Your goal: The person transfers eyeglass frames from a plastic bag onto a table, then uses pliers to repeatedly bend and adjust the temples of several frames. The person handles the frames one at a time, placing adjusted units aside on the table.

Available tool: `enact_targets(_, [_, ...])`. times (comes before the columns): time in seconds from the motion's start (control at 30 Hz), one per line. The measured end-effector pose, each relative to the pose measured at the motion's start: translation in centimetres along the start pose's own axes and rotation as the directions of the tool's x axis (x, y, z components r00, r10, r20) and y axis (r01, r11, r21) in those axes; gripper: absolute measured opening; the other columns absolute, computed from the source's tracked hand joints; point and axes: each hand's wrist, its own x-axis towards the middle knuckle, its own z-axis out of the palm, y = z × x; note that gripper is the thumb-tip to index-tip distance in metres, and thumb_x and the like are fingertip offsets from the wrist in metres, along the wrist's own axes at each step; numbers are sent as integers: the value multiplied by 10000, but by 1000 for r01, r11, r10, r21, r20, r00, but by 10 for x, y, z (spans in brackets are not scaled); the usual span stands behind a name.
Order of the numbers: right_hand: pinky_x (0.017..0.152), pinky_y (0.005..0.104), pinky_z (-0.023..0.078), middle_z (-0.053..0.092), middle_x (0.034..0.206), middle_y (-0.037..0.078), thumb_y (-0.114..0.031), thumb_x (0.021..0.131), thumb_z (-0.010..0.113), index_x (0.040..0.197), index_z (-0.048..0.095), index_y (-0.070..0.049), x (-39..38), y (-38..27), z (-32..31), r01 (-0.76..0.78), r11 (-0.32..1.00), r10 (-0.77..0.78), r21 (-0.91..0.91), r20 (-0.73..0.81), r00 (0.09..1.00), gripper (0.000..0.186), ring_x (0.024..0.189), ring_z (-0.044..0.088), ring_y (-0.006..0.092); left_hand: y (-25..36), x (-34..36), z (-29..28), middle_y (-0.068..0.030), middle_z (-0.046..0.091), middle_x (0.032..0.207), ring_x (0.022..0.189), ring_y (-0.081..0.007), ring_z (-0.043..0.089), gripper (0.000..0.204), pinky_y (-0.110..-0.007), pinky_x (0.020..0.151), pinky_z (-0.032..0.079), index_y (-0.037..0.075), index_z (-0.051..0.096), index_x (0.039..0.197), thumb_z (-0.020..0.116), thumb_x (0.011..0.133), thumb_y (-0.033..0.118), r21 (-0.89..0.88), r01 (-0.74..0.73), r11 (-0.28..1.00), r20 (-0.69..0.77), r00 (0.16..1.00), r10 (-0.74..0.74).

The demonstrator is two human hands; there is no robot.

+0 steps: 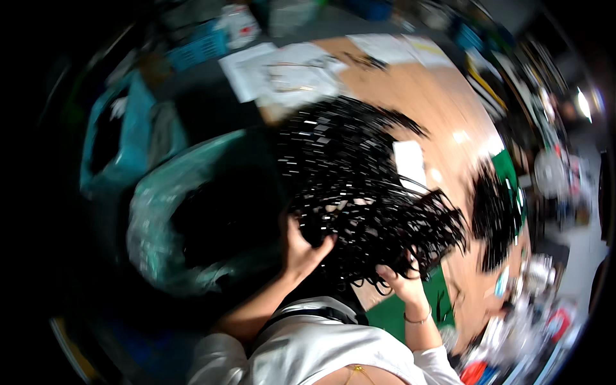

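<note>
Black strands (385, 221) right of a lined tub (151, 224)

A looping mass of strands lies at the centre of the frame, just beyond both hands, its long axis apparently running across from the left hand (303, 255) toward the right. The left hand meets its left end, thumb and forefinger spread; the right hand (407, 285) reaches its lower edge, thumb visible, other fingers lost among loops. Whether either grip is clamped cannot be told. Above, the mass merges with a blurred pile (333, 138) on the table (443, 106); the boundary is indistinct. The tub, plastic-lined and dark inside, opens left of the left hand, which is the nearer one. Well apart at right lies another bundle (494, 221).
</note>
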Motion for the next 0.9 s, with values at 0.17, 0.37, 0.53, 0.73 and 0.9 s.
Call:
enact_targets(0.17, [661, 244, 441, 565, 830, 26, -41, 734, 630, 1012, 484, -3, 46, -28, 110, 99, 992, -111, 78, 161, 981, 317, 717, 514, 101, 11, 25, -110, -155, 341, 1177, 1084, -259, 386, 728, -366, 943, 301, -21, 319, 1192, 701, 586, 106, 360, -28, 932, -195, 975, 105])
enact_targets(0.37, [708, 246, 434, 538, 978, 40, -26, 736, 626, 1134, 377, -43, 59, 7, 286, -29, 998, 50, -50, 492, 869, 470, 832, 512, 114, -65, -36, -275, -164, 384, 1140, 1041, -299, 418, 662, -398, 862, 376, -9, 401, 1135, 703, 565, 140, 175, 208, 962, -504, 858, -94])
enact_targets(0.53, [812, 306, 417, 532, 1012, 69, -83, 762, 608, 1163, 342, -24, 104, 78, 403, -310, 941, 321, -136, 646, 693, 484, 942, 486, 157, -141, -65, -355, -177, 367, 1155, 1048, -328, 407, 684, -429, 871, 367, -7, 395, 1153, 705, 586, 218, 214, 616, 759, -791, 565, -236])
enact_targets(0.73, [818, 332, 408, 529, 993, 98, -221, 775, 623, 1096, 447, -1, 188, 165, 537, -389, 914, 370, -117, 633, 680, 427, 894, 494, 182, -227, 16, -482, -215, 341, 1206, 1111, -360, 351, 717, -457, 914, 322, 3, 357, 1208, 689, 647, 302, 382, 693, 612, -693, 653, -307])
enact_targets(0.9, [880, 375, 407, 444, 1195, 193, -498, 680, 647, 1184, 363, 78, 305, 242, 630, -318, 814, 567, -486, 547, 616, 816, 1067, 474, 285, -310, 70, -523, -234, 36, 1376, 1239, -485, 56, 1058, -671, 892, 195, 35, 2, 1349, 615, 666, 561, 242, 925, 292, -799, 361, -482])
